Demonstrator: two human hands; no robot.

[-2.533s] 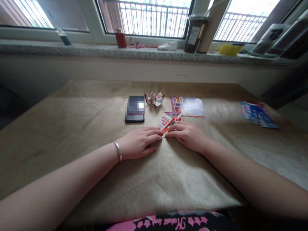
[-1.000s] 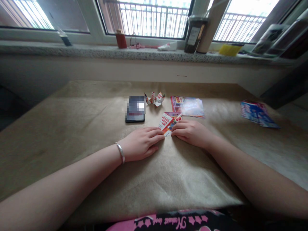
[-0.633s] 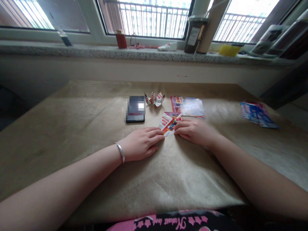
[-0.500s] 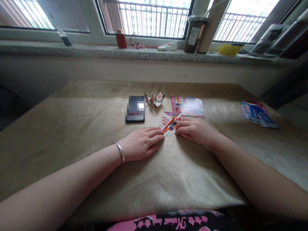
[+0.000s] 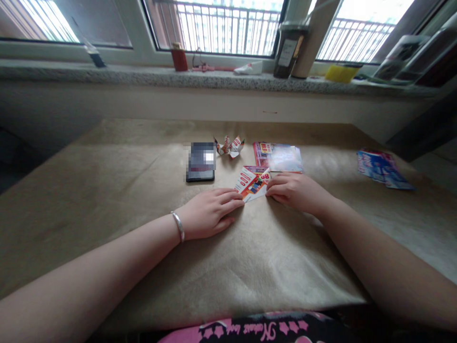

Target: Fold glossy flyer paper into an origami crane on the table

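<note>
A folded piece of printed paper (image 5: 253, 185), white, red and orange, lies on the table between my hands. My left hand (image 5: 210, 213) rests flat with its fingers stretched out, the fingertips pressing on the paper's lower left corner. On the opposite side, my right hand (image 5: 298, 194) has its fingers bent together at the paper's right corner, pinching it; the thumb is mostly hidden. A silver bracelet circles my left wrist. Just beyond the paper sits a paper crane (image 5: 230, 146) folded from similar printed sheet.
A dark phone (image 5: 201, 164), its screen blurred, lies left of the crane. Behind my right hand is a stack of printed leaflets (image 5: 282, 157); blue leaflets (image 5: 385, 169) lie farther right. Jars and small items line the windowsill (image 5: 139, 74) behind the table (image 5: 124, 200).
My right hand has slid slightly to the right along the folded paper's edge, uncovering more of its printed face. My left hand and the paper stay in place.
</note>
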